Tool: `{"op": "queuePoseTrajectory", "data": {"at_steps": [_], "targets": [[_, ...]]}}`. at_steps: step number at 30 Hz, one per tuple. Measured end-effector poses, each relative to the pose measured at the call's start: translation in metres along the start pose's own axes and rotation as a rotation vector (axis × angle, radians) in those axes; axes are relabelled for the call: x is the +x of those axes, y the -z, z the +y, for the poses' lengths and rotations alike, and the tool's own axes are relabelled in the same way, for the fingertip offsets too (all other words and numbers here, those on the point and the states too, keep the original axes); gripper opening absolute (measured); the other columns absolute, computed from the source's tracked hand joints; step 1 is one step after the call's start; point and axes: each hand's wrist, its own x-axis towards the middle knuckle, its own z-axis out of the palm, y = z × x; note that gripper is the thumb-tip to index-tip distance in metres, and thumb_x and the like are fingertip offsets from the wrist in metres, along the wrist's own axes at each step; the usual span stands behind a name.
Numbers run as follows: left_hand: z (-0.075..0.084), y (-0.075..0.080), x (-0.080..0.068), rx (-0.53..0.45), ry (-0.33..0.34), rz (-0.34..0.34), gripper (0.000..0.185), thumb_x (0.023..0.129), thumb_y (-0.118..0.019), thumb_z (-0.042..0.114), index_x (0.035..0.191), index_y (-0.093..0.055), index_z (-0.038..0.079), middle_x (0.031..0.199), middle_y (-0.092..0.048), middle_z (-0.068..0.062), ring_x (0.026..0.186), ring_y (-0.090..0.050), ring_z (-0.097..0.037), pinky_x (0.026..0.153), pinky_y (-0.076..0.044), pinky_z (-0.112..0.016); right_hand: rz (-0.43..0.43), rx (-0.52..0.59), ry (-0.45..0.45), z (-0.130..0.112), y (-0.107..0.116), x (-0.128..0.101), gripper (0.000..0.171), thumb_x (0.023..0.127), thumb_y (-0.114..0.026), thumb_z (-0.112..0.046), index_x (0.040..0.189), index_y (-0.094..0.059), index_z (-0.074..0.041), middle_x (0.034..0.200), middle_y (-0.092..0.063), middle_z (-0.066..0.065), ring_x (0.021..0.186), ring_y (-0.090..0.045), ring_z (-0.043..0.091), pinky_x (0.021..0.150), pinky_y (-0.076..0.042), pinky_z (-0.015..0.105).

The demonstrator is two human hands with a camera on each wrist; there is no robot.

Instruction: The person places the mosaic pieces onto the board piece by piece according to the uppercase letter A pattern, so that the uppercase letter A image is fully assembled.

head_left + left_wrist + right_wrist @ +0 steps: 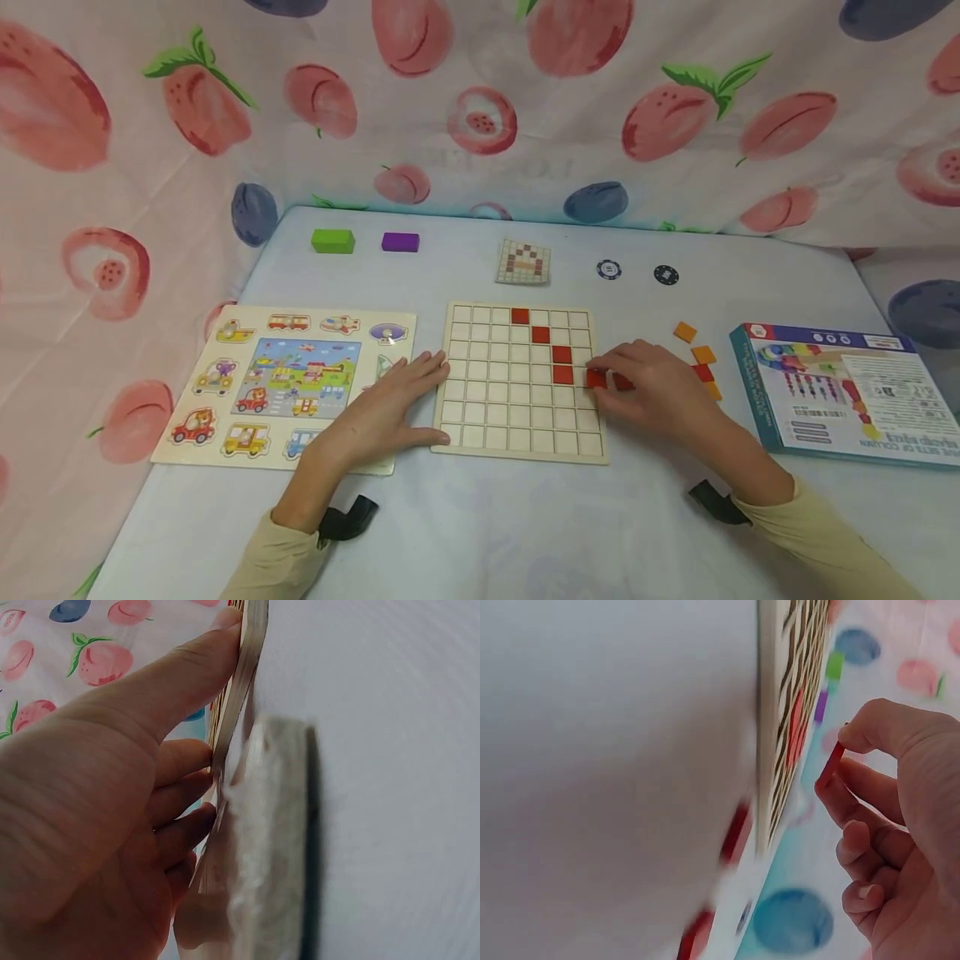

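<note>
The right hand (652, 387) pinches a red tile (596, 377) over the grid board (520, 446), left hand (390, 408) flat against its edge; a tilted tile could jam.

the right hand (660, 392) covers part of the red tile (596, 377) it pinches and some of the loose tiles (705, 371) just behind it. beneath the left hand (390, 408), a corner of the vehicle puzzle (225, 392) is hidden. in the left wrist view, a blurred grey shape (274, 840) beside the fingers cannot be identified. print on the box (847, 392), beyond the right hand, is too small to read.
</note>
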Motion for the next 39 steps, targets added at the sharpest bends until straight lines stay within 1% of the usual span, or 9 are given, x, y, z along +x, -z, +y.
{"op": "queuePoseTrajectory", "data": {"at_steps": [6,12,18,25,28,32,35,37,39], "targets": [[0.001,-0.001,0.000,-0.003,-0.001,0.000,0.097,0.087,-0.086,0.049,0.166,-0.040,0.016,0.179,-0.027,0.001,0.168,-0.023,-0.027,0.139,-0.022,-0.052,-0.017,0.016,0.086,-0.025,-0.016,0.004,0.029,0.085,-0.089,-0.030,0.111,-0.083,-0.018,0.106,-0.081,-0.001,0.096,-0.072,0.019,0.082,-0.066,0.036],[0.001,-0.001,0.001,-0.006,-0.006,-0.003,0.097,0.087,-0.086,0.049,0.166,-0.040,0.016,0.179,-0.027,0.002,0.168,-0.022,-0.026,0.140,-0.021,-0.051,0.003,0.011,0.140,-0.029,-0.026,0.003,0.021,0.085,-0.090,-0.028,0.103,-0.083,-0.019,0.099,-0.079,-0.003,0.091,-0.069,0.016,0.078,-0.063,0.033],[0.001,0.000,0.001,-0.001,-0.008,0.002,0.097,0.087,-0.086,0.049,0.166,-0.040,0.016,0.179,-0.027,0.001,0.168,-0.023,-0.027,0.139,-0.021,-0.051,0.016,-0.011,0.139,-0.026,-0.027,0.003,0.021,0.086,-0.091,-0.027,0.104,-0.084,-0.018,0.101,-0.077,-0.002,0.092,-0.068,0.017,0.076,-0.061,0.033],[0.001,0.000,0.001,-0.013,0.001,0.001,0.097,0.086,-0.087,0.048,0.165,-0.041,0.016,0.178,-0.027,0.002,0.168,-0.023,-0.027,0.139,-0.021,-0.051,-0.020,-0.005,0.125,-0.025,-0.025,0.002,0.024,0.088,-0.089,-0.028,0.110,-0.085,-0.018,0.104,-0.077,-0.001,0.096,-0.069,0.018,0.078,-0.063,0.033],[0.002,0.001,0.000,-0.009,0.002,0.002,0.097,0.086,-0.087,0.048,0.165,-0.041,0.016,0.178,-0.028,0.001,0.168,-0.023,-0.027,0.139,-0.021,-0.052,-0.067,0.017,0.090,-0.022,-0.018,0.002,0.026,0.091,-0.086,-0.029,0.115,-0.084,-0.020,0.110,-0.078,-0.001,0.103,-0.070,0.019,0.087,-0.065,0.038],[0.001,0.000,0.000,-0.002,0.003,0.001,0.097,0.087,-0.086,0.049,0.166,-0.040,0.015,0.179,-0.027,0.001,0.168,-0.023,-0.028,0.139,-0.021,-0.052,-0.099,0.025,-0.031,-0.010,-0.005,-0.002,0.032,0.092,-0.084,-0.029,0.124,-0.081,-0.022,0.120,-0.077,0.002,0.112,-0.069,0.024,0.094,-0.066,0.045],[0.001,0.000,0.000,-0.001,0.004,-0.003,0.098,0.087,-0.086,0.049,0.166,-0.039,0.016,0.179,-0.026,0.001,0.168,-0.023,-0.027,0.139,-0.021,-0.051,-0.096,-0.002,-0.106,0.005,0.004,-0.006,0.037,0.092,-0.084,-0.028,0.128,-0.079,-0.020,0.123,-0.076,0.007,0.111,-0.069,0.028,0.092,-0.066,0.049],[0.001,0.000,0.000,0.000,0.006,-0.006,0.098,0.087,-0.086,0.049,0.166,-0.039,0.016,0.179,-0.026,0.001,0.168,-0.022,-0.027,0.139,-0.021,-0.051,-0.092,-0.023,-0.141,0.016,0.008,-0.010,0.039,0.091,-0.084,-0.028,0.128,-0.078,-0.017,0.122,-0.076,0.009,0.105,-0.070,0.028,0.087,-0.065,0.050],[0.001,0.001,0.000,0.004,0.002,-0.006,0.097,0.087,-0.086,0.049,0.166,-0.039,0.015,0.179,-0.026,0.000,0.168,-0.023,-0.028,0.139,-0.021,-0.052,-0.096,-0.044,-0.165,0.026,0.011,-0.015,0.042,0.090,-0.085,-0.029,0.128,-0.077,-0.014,0.122,-0.075,0.011,0.104,-0.070,0.030,0.085,-0.064,0.051]]}}
